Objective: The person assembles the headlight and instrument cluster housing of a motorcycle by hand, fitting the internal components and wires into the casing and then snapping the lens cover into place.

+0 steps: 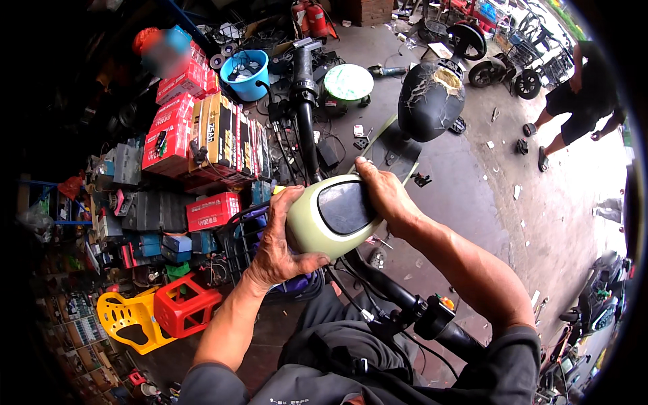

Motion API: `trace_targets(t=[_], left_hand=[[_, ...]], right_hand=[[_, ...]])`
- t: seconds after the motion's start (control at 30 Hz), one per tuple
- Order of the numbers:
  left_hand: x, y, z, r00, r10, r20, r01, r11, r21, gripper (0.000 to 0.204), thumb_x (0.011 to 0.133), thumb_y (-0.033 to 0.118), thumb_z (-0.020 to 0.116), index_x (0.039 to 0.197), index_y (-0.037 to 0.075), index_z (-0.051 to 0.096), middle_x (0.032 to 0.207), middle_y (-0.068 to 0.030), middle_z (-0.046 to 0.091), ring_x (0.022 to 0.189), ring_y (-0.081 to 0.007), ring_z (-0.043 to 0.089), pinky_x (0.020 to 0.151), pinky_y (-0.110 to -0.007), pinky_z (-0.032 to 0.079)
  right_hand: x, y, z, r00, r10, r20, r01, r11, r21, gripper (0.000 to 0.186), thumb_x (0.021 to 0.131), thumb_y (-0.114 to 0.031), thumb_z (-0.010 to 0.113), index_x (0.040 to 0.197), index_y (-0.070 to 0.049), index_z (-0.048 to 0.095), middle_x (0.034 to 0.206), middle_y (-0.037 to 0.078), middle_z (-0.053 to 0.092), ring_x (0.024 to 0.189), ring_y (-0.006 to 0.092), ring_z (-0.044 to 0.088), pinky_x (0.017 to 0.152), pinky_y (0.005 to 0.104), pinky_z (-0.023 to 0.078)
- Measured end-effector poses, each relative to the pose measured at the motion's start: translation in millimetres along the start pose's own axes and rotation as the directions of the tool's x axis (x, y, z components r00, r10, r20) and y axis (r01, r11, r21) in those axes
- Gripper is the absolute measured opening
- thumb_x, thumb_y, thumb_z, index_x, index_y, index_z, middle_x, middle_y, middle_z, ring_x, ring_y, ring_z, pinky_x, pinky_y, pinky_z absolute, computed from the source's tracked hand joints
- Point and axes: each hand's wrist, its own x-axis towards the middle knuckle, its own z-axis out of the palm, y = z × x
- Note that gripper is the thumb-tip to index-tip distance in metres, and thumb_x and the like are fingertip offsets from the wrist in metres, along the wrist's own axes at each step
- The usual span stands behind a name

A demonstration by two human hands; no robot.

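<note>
A rounded, pale green dashboard housing (312, 228) with a dark display window (345, 206) sits at the middle of a scooter's black handlebar (307, 128). My left hand (275, 246) grips its left side, thumb along the lower edge and fingers curled around the upper edge. From the right, my right hand (389, 196) clasps the housing, its thumb on the top rim; its other fingers are mostly hidden. Below it, black cables run beside the near handlebar half, which ends in a black grip (460, 342). Ahead stands the scooter's torn black seat (426, 101).
At left are stacked red battery boxes (172, 135), a blue bucket (244, 75), a red stool (187, 307) and a yellow plastic seat (131, 320). A round pale-topped stool (348, 82) stands ahead. At the far right is another person (586, 94); small parts litter the floor.
</note>
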Motion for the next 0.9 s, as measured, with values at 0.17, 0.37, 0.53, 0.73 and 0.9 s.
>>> trace_targets(t=[0.17, 0.37, 0.53, 0.73, 0.9], left_hand=[[5.2, 0.7, 0.8, 0.998, 0.064, 0.005, -0.064, 0.997, 0.045, 0.111, 0.062, 0.046, 0.089, 0.146, 0.002, 0.031, 0.141, -0.0206, 0.039, 0.133, -0.0363, 0.04, 0.114, -0.045, 0.032], [1.8, -3.4, 3.9, 0.992, 0.11, -0.066, -0.107, 0.993, 0.046, 0.107, 0.062, 0.042, 0.088, 0.144, 0.001, 0.035, 0.142, -0.0231, 0.041, 0.133, -0.0371, 0.042, 0.113, -0.046, 0.033], [4.0, -0.7, 0.9, 0.99, 0.126, -0.058, -0.125, 0.992, 0.027, 0.103, 0.064, 0.042, 0.087, 0.143, -0.002, 0.037, 0.14, -0.0252, 0.042, 0.132, -0.0387, 0.043, 0.112, -0.046, 0.035], [10.6, 35.0, -2.2, 0.997, 0.076, 0.027, -0.08, 0.919, 0.385, 0.104, 0.065, 0.042, 0.085, 0.143, -0.004, 0.034, 0.139, -0.027, 0.04, 0.128, -0.0438, 0.045, 0.109, -0.049, 0.039], [17.5, 48.8, 3.5, 0.998, 0.003, 0.068, -0.039, 0.85, 0.525, 0.116, 0.056, 0.043, 0.092, 0.147, 0.001, 0.032, 0.14, -0.0247, 0.039, 0.124, -0.0448, 0.048, 0.101, -0.049, 0.046]], right_hand=[[0.3, 2.9, -4.5, 0.997, -0.006, 0.08, -0.002, 0.995, 0.096, 0.072, 0.098, -0.063, 0.046, 0.108, 0.004, 0.068, 0.102, 0.013, 0.069, 0.091, 0.0174, 0.065, 0.085, 0.031, 0.05], [-7.2, -8.1, -6.7, 0.992, 0.035, 0.12, -0.047, 0.994, 0.103, 0.073, 0.097, -0.064, 0.046, 0.111, 0.005, 0.067, 0.104, 0.014, 0.069, 0.093, 0.0169, 0.064, 0.086, 0.0309, 0.05], [-5.5, -4.2, -5.0, 0.998, -0.016, 0.055, 0.014, 0.999, 0.047, 0.07, 0.097, -0.062, 0.049, 0.113, 0.005, 0.066, 0.103, 0.013, 0.069, 0.092, 0.0161, 0.064, 0.085, 0.03, 0.05], [4.9, 4.9, -6.7, 0.994, -0.108, 0.002, 0.107, 0.988, -0.109, 0.073, 0.097, -0.062, 0.049, 0.106, 0.009, 0.067, 0.09, 0.016, 0.07, 0.085, 0.0203, 0.066, 0.08, 0.0339, 0.051], [6.2, 7.3, -5.0, 0.985, -0.171, -0.036, 0.162, 0.971, -0.174, 0.071, 0.099, -0.058, 0.046, 0.101, 0.009, 0.068, 0.084, 0.019, 0.07, 0.082, 0.0228, 0.067, 0.079, 0.0371, 0.051]])
